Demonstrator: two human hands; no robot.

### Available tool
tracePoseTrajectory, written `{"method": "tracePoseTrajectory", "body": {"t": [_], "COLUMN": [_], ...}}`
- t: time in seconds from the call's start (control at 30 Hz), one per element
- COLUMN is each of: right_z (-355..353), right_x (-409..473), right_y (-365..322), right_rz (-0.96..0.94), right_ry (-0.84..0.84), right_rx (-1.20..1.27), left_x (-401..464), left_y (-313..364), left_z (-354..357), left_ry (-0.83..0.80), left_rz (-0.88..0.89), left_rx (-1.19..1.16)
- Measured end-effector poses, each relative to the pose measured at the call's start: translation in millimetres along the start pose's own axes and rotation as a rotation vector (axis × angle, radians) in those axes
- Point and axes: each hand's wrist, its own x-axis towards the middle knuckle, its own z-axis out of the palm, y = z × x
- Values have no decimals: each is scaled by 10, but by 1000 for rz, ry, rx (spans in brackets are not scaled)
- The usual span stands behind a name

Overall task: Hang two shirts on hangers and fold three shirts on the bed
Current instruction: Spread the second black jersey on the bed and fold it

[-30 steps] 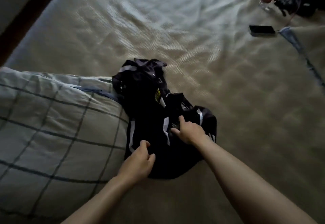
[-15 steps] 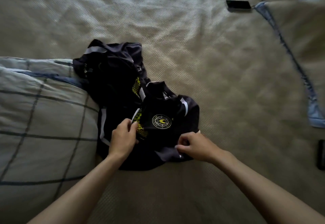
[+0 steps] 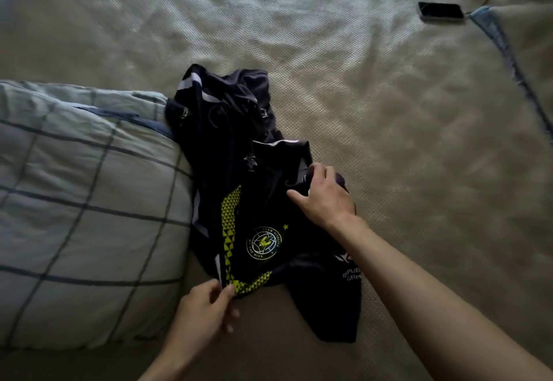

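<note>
Across the whole view your bed [image 3: 344,105] spreads its beige, waffle-textured cover, with wide open room beyond and to the right. Against the left edge sits a plump checked pillow [image 3: 83,201]. Touching it, your dark shirt [image 3: 257,201] lies crumpled, slick fabric with yellow triangles and a round crest. Your right hand [image 3: 324,198] grips its upper fold; your left hand [image 3: 206,311] pinches its near hem. Far right rests a phone [image 3: 440,11].

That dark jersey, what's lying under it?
The dark jersey lies crumpled on the beige bedspread, its left edge against the checked pillow. Whether anything else lies beneath is hidden by the cloth.
</note>
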Motion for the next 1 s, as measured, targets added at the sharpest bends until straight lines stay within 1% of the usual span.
{"method": "tracePoseTrajectory", "body": {"t": [0.1,0.17,0.2,0.3,0.33,0.4,0.43,0.47,0.53,0.57,0.63,0.67,0.73,0.83,0.93,1.0], "right_z": [107,139,136,148,155,169,174,167,174,179,147,105,-29,-310,-536,-629], "right_x": [119,153,159,174,158,97,56,7,-77,-124,-247,-316,-472,-711,-862,-903], "right_y": [-42,-29,-21,53,84,140,167,192,250,280,320,336,358,426,581,738], "right_rz": [-3,-6,18,136,159,218,263,306,335,317,237,182,56,-102,-144,-133], "right_ry": [-113,-152,-142,-109,-112,-80,-50,-30,-89,-139,-168,-140,-29,139,199,261], "right_rx": [-121,-117,-87,83,129,203,219,198,113,88,59,52,25,-11,15,116], "left_x": [-99,-145,-156,-146,-130,-58,7,99,352,485,752,875,1023,1090,1066,990], "left_y": [-37,-62,-66,32,137,449,644,839,1260,1481,1853,1994,2202,2334,2354,2403], "left_z": [32,37,37,4,-20,-65,-84,-95,-84,-61,35,99,233,453,588,590], "left_ry": [-103,-189,-230,-310,-355,-420,-382,-288,-81,-14,38,38,-20,-157,-163,-177], "left_rz": [-64,-97,-108,-70,-63,-31,15,110,335,430,559,596,641,704,773,776], "left_rx": [75,220,322,701,772,775,750,741,721,677,628,673,819,961,1148,1125]}}
